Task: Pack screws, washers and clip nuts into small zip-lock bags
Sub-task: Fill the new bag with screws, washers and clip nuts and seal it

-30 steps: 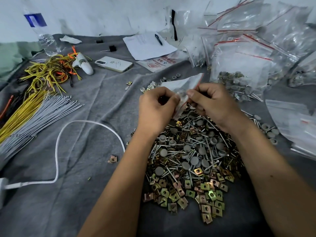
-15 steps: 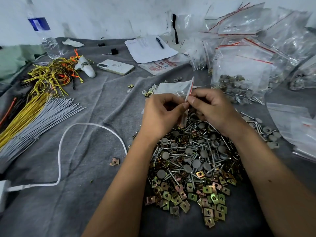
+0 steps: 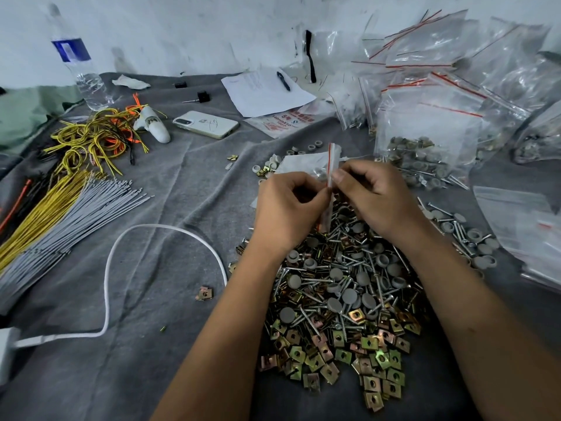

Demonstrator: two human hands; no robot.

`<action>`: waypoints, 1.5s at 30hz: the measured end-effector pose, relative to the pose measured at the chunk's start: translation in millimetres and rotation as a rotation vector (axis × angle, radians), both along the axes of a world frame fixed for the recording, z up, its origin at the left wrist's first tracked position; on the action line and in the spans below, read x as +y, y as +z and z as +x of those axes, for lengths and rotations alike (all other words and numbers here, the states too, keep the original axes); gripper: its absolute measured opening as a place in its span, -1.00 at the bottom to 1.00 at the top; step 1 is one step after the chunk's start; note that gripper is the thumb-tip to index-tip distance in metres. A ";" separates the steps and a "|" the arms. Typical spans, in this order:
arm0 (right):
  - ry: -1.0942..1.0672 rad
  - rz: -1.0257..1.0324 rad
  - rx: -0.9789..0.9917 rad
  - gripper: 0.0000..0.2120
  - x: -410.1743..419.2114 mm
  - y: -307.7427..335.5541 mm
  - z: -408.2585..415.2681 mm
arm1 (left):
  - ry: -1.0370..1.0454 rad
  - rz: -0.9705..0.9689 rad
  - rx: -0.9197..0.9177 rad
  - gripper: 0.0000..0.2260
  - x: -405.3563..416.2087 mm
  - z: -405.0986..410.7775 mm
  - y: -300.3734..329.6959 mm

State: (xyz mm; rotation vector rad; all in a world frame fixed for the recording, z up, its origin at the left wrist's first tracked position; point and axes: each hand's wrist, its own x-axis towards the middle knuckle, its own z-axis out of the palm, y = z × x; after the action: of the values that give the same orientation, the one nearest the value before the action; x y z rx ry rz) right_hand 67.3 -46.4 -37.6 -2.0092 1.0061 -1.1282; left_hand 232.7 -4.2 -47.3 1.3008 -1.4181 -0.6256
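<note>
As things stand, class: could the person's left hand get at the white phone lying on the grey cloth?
Probably not yet: the left hand pinches the small zip-lock bag. Otherwise bare grey cloth leaves the way to the white phone free.

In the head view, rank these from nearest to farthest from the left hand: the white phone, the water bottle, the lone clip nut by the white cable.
Measured from the left hand:
1. Lone clip nut, on the grey cloth, nearer the person and to the left.
2. White phone, farther back on the left.
3. Water bottle, far back left by the wall.
</note>
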 end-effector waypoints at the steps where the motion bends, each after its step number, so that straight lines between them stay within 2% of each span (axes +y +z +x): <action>1: -0.003 -0.003 -0.006 -0.72 1.3 0.6 0.9 | 0.003 -0.008 0.002 -0.86 -0.1 0.6 -0.5; 3: -0.011 -0.013 -0.013 -0.72 3.6 1.4 3.2 | 0.032 -0.039 -0.040 -0.87 0.3 -0.2 -1.3; 8: -0.050 -0.058 0.035 -0.76 5.8 1.8 7.4 | 0.157 -0.192 -0.333 -0.91 1.4 -3.4 -2.2; 10: -0.088 -0.097 0.059 -0.76 6.0 0.7 9.4 | 0.144 -0.251 -0.417 -0.90 1.6 -3.3 -1.3; 12: -0.126 -0.028 0.013 -0.75 4.0 -0.4 9.3 | 0.089 -0.251 -0.435 -0.87 3.4 -4.6 1.2; 14: -0.132 0.152 -0.101 -0.74 0.8 0.4 5.7 | 0.091 -0.246 -0.426 -0.78 5.4 -5.0 4.6; 17: -0.040 0.373 -0.246 -0.70 -0.2 4.3 0.8 | 0.237 -0.207 -0.292 -0.66 7.1 1.1 10.9; 20: 0.057 0.406 -0.290 -0.73 0.7 7.0 -0.4 | 0.343 -0.041 -0.013 -0.52 8.7 12.9 15.8; 23: 0.121 0.433 -0.345 -0.87 3.0 9.9 -1.4 | 0.297 0.119 0.241 -0.39 7.3 23.4 17.2; 24: 0.136 0.432 -0.356 -0.87 3.7 10.4 -1.4 | 0.269 0.138 0.221 -0.36 7.3 24.4 18.4; 26: 0.153 0.422 -0.343 -0.83 5.9 11.3 -1.0 | 0.226 0.087 0.015 -0.39 8.9 22.1 20.0; 28: 0.156 0.414 -0.323 -0.84 8.5 11.5 0.3 | 0.187 -0.052 -0.175 -0.50 8.7 15.6 17.5; 30: 0.146 0.425 -0.327 -0.81 9.5 10.2 1.3 | 0.161 -0.168 -0.227 -0.62 8.2 8.4 15.9; 31: 0.141 0.428 -0.334 -0.79 9.8 9.8 1.6 | 0.137 -0.183 -0.189 -0.68 8.1 6.7 14.7; 33: 0.157 0.430 -0.358 -0.77 8.7 7.9 2.0 | 0.026 -0.117 0.071 -0.77 7.5 7.1 15.8; 35: 0.208 0.449 -0.404 -0.76 8.8 6.1 3.6 | -0.066 -0.047 0.313 -0.76 6.0 11.9 16.3; 37: 0.287 0.490 -0.439 -0.75 8.3 4.7 4.9 | -0.091 -0.032 0.407 -0.73 5.6 17.3 17.9; 41: 0.442 0.561 -0.442 -0.84 6.7 4.0 2.6 | -0.093 -0.047 0.430 -0.78 3.7 22.3 16.9; 45: 0.426 0.532 -0.396 -0.88 6.7 4.3 1.3 | -0.114 -0.026 0.341 -0.84 1.9 22.2 15.2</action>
State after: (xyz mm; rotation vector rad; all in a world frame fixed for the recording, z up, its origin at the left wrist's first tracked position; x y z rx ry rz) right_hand 68.6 -39.7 -33.3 -1.4086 0.5574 -0.8605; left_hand 254.9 -2.3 -32.1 1.0399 -1.2191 -0.8584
